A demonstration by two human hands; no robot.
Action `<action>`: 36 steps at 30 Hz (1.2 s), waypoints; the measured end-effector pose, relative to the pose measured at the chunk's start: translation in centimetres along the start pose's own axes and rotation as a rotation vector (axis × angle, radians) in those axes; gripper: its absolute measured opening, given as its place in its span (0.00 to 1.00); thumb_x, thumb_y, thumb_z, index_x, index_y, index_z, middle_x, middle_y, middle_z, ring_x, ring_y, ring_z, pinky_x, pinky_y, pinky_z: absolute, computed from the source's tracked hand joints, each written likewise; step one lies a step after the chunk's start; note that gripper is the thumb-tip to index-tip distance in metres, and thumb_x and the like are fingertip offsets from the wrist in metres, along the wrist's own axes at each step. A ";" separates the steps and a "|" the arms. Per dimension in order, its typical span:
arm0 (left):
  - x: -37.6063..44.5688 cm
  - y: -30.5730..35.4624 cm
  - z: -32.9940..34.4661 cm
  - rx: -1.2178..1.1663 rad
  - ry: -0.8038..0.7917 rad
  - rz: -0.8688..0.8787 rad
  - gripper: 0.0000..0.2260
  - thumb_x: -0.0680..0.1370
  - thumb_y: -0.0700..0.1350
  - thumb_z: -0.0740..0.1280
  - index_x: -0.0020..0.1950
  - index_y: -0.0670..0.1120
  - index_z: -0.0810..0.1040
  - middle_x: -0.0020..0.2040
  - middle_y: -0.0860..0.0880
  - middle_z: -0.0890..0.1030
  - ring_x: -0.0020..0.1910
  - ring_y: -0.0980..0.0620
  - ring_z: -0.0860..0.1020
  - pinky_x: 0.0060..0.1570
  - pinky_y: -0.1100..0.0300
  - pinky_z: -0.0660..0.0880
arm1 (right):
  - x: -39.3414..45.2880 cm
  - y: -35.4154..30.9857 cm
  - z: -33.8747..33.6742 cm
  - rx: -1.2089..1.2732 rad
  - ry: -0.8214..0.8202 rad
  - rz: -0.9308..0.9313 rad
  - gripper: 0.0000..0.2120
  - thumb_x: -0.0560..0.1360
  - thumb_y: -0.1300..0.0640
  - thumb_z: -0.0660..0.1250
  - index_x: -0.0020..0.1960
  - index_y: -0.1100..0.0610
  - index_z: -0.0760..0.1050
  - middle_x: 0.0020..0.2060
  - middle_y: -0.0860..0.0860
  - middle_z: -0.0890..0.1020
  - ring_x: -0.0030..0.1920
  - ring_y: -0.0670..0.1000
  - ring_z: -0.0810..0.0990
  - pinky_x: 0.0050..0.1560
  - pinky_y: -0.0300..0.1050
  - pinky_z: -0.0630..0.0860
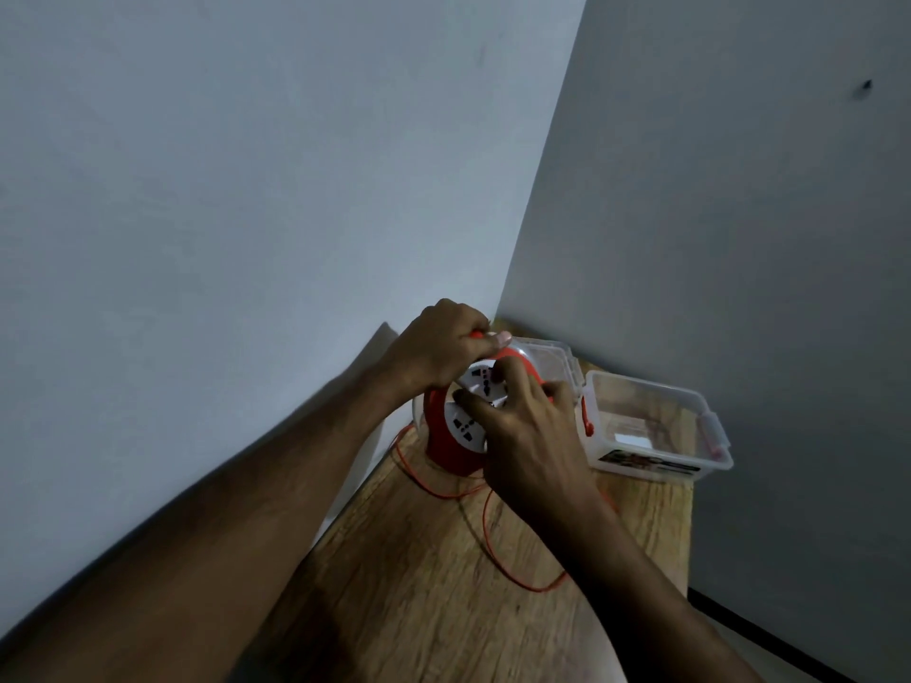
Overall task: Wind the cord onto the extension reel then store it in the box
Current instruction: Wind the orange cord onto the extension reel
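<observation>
An orange extension reel (451, 451) with a white socket face stands upright on the wooden table (424, 584). My left hand (438, 347) is closed around the reel's top handle. My right hand (527, 436) lies over the socket face with its fingers pressed on it. A thin orange cord (493, 539) trails loose from the reel in loops across the table. A clear plastic box (655, 426) with an orange handle sits to the right of the reel, open and with nothing inside.
A clear lid (552, 359) lies behind the reel, next to the box. Grey walls meet in a corner just behind the table. The table's right edge drops off beside the box.
</observation>
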State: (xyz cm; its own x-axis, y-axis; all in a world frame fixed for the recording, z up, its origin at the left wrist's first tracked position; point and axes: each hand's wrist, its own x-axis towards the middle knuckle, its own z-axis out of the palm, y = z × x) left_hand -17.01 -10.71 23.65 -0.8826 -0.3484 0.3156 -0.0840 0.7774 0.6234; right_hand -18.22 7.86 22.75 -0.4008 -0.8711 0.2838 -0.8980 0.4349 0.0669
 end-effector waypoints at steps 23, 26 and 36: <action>0.3 -0.5 -0.3 0.015 0.028 -0.026 0.29 0.76 0.66 0.59 0.37 0.42 0.82 0.33 0.45 0.82 0.35 0.46 0.80 0.42 0.43 0.79 | -0.7 -1.2 -1.3 0.139 0.211 0.082 0.29 0.67 0.53 0.79 0.65 0.56 0.77 0.59 0.59 0.80 0.55 0.61 0.81 0.51 0.56 0.80; 0.4 -0.3 -0.4 0.032 0.008 -0.015 0.29 0.76 0.66 0.58 0.36 0.42 0.82 0.32 0.45 0.81 0.34 0.47 0.80 0.41 0.42 0.78 | -0.6 0.0 -1.0 0.050 0.027 0.003 0.39 0.62 0.58 0.80 0.70 0.50 0.71 0.67 0.59 0.73 0.65 0.62 0.74 0.60 0.61 0.73; 0.3 0.2 -0.6 0.044 -0.018 0.006 0.29 0.75 0.67 0.58 0.39 0.43 0.83 0.34 0.46 0.82 0.36 0.47 0.80 0.43 0.43 0.79 | 0.4 0.5 -0.9 -0.064 -0.031 -0.086 0.37 0.64 0.53 0.81 0.70 0.47 0.73 0.69 0.59 0.69 0.68 0.62 0.71 0.60 0.64 0.71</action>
State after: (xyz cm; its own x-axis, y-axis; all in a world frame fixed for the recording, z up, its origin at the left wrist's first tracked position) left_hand -17.04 -11.00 24.30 -0.8913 -0.3345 0.3060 -0.0986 0.8019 0.5893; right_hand -18.65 7.92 23.80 -0.3291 -0.9120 0.2448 -0.9162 0.3712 0.1511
